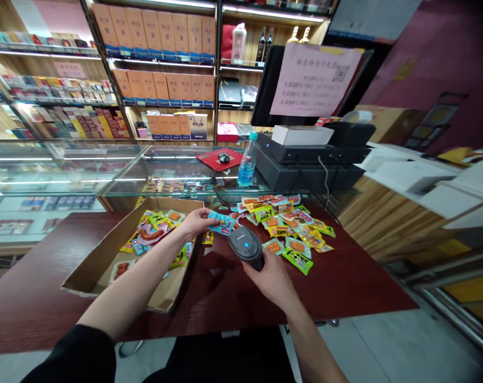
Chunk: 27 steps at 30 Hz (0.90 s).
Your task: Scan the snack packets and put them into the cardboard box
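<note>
Between its fingertips my left hand (196, 223) pinches a blue snack packet (222, 222) above the middle of the table. My right hand (274, 279) is wrapped round the handle of a dark barcode scanner (245, 246), whose small blue light is lit. The scanner's head is close to the packet's lower right end. Under my left forearm stands a cardboard tray (93, 266) with several snack packets in it, partly covered by the arm. To the right of the scanner lies a loose pile of colourful snack packets (283, 223), some with sausages showing.
Behind the dark red table (337, 290) runs a glass counter (173, 159). On it are a bottle of blue drink (247, 162), a mouse (224, 158) on a red pad, and a monitor (261, 90) with a paper notice above a black cash drawer (305, 173). Stocked shelves line the back.
</note>
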{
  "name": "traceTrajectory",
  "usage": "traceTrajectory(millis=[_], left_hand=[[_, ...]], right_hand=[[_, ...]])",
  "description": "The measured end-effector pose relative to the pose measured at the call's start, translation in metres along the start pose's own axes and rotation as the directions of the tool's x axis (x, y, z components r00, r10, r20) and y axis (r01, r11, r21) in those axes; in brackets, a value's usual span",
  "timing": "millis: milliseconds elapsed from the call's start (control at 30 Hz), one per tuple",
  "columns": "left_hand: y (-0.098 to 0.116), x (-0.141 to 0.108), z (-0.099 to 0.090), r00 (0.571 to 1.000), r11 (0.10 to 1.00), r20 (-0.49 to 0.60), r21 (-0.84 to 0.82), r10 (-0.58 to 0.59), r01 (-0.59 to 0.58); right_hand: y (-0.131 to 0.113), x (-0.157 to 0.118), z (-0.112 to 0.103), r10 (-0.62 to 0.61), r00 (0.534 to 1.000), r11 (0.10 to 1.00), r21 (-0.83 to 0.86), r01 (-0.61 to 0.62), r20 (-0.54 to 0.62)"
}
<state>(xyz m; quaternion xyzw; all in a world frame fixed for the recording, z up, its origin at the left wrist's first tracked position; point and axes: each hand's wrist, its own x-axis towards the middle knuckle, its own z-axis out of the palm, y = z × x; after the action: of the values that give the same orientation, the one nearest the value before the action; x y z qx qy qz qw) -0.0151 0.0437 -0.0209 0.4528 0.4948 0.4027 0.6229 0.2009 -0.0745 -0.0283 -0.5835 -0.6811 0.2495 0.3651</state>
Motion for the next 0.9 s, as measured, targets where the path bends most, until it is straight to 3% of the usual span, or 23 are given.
traceTrajectory(millis=[367,633,767,900], left_hand=[[0.000,-0.001,0.001,1.000,0.999,0.009,-0.040,0.018,-0.018],[0.005,0.002,-0.009,0.998,0.998,0.016,-0.032,0.056,-0.056],[0.028,-0.010,-0.031,0.987,0.989,-0.067,0.034,0.147,-0.145],[0.049,-0.040,-0.080,0.940,0.947,-0.211,0.235,0.267,-0.217]], right_hand=[[-0.005,0.000,-0.002,0.011,1.000,1.000,0.007,-0.011,-0.004],[-0.004,0.002,-0.002,-0.009,1.000,0.999,-0.032,0.009,0.001],[-0.006,0.006,-0.001,-0.053,0.997,0.998,-0.012,0.053,0.048],[-0.005,0.010,0.002,-0.077,0.995,0.997,-0.016,0.078,0.063]])
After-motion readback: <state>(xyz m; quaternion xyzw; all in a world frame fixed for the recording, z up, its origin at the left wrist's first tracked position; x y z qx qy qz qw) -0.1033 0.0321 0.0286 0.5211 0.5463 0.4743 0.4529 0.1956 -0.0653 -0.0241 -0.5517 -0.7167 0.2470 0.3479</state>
